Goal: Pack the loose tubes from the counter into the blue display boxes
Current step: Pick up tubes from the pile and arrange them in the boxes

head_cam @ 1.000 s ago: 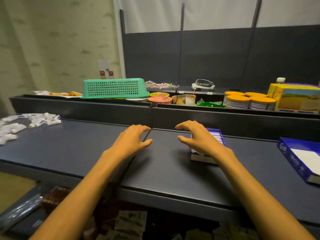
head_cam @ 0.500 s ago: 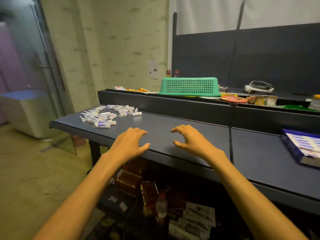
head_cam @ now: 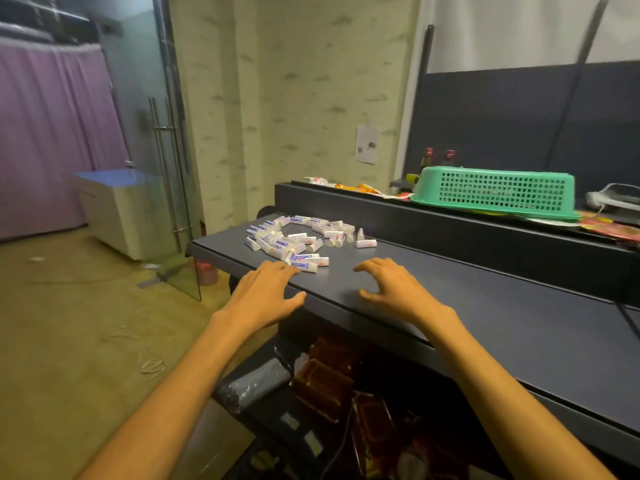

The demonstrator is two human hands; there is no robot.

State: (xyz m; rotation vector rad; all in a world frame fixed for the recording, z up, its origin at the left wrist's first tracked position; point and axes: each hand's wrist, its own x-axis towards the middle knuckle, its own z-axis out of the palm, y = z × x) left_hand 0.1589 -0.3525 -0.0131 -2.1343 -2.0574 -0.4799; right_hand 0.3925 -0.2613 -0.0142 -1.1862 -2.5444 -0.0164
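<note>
Just beyond both empty hands [head_cam: 325, 289], loose tubes [head_cam: 298, 237], left fingertips [head_cam: 289, 266] nearest

Both forearms are bare to the frame edge; left hand [head_cam: 265, 292] and right hand [head_cam: 393, 289] ungloved.

Rough count from what's visible: one big pile of small white tubes [head_cam: 298, 237] mid-frame on the counter [head_cam: 450, 292], too many and too jumbled to count exactly, several dozen probably. Two hands, left hand [head_cam: 266, 292] and right hand [head_cam: 394, 289]. One green basket [head_cam: 498, 192] upper right. Two red-capped bottles [head_cam: 439, 157] behind it.
</note>
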